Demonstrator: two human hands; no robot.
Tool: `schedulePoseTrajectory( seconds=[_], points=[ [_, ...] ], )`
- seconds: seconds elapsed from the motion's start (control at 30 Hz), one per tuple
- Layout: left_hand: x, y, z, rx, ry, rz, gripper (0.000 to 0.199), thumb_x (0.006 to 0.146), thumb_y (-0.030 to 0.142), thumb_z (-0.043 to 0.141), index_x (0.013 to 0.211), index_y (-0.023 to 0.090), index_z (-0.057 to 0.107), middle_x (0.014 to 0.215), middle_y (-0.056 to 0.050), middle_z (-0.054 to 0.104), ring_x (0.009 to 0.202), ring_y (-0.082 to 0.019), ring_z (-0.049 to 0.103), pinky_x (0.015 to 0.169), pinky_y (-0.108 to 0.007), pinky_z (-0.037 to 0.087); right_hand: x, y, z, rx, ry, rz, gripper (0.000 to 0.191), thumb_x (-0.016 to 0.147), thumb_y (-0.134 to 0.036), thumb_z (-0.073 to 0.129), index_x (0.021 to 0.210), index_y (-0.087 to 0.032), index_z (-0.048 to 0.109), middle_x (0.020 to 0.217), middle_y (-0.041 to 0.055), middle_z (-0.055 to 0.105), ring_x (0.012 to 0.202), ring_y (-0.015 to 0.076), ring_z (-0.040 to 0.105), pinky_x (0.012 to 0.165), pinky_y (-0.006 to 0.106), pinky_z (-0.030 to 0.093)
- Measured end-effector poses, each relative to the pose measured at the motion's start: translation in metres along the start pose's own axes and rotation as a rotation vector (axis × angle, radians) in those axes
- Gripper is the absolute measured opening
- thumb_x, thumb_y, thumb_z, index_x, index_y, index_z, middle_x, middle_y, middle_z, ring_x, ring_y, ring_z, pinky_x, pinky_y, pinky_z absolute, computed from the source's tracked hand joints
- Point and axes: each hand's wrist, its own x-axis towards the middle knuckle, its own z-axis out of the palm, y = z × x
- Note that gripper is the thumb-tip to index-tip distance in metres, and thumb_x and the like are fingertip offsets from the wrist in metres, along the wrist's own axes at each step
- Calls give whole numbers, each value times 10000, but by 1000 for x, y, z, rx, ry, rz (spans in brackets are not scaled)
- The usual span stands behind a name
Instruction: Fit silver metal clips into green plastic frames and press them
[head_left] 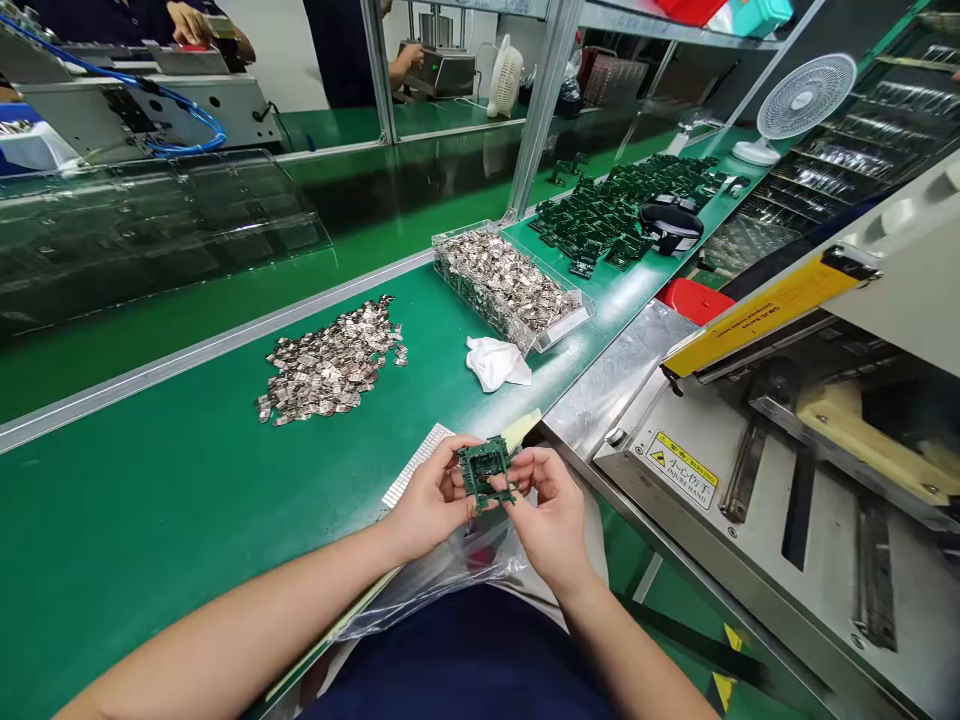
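Observation:
Between my two hands, just over the table's front edge, is a small green circuit board piece (484,462) with a dark square middle. My left hand (429,497) grips its left side, fingers curled round it. On the other side my right hand (550,510) pinches the right and lower edge. A white sheet with a grid of small marks (417,464) lies partly behind my left hand. Beyond them are a loose pile of small silvery metal parts (330,358), a crumpled white tissue (496,363) and a clear tray (487,300) full of similar metal parts.
Many green circuit boards (615,210) cover the far table, with a black-and-white object (671,222) beside them. A steel machine with a warning label (682,470) stands close on my right. A white fan (802,100) is farther back. Co-workers' hands (187,22) show across the table.

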Motion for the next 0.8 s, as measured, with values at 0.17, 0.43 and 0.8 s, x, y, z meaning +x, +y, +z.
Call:
schedulePoseTrajectory(
  seconds=[0.17,0.43,0.8],
  points=[
    [-2,-3,-3,-8,-69,-1,495,768,249,755,1179,251,478,1015,-49,656,928,-176,675,799,-273,550,0,0,1,-31,25,0,179,802,-264,687,885,-215,536,727,-3,616,646,164,571,594,267,451],
    [-4,-1,-3,76,-54,52,311,891,298,607,1166,227,480,936,-44,636,840,-146,646,722,-235,524,-2,-2,6,-50,43,-28,181,815,-268,674,867,-221,507,714,-20,576,619,148,545,572,253,459],
    [-8,2,1,171,46,-41,312,861,325,622,1133,225,505,736,11,572,613,-120,559,549,-217,475,-9,2,0,-13,-7,32,129,863,-325,631,900,-217,570,869,50,601,829,218,605,613,284,533]
  ],
)
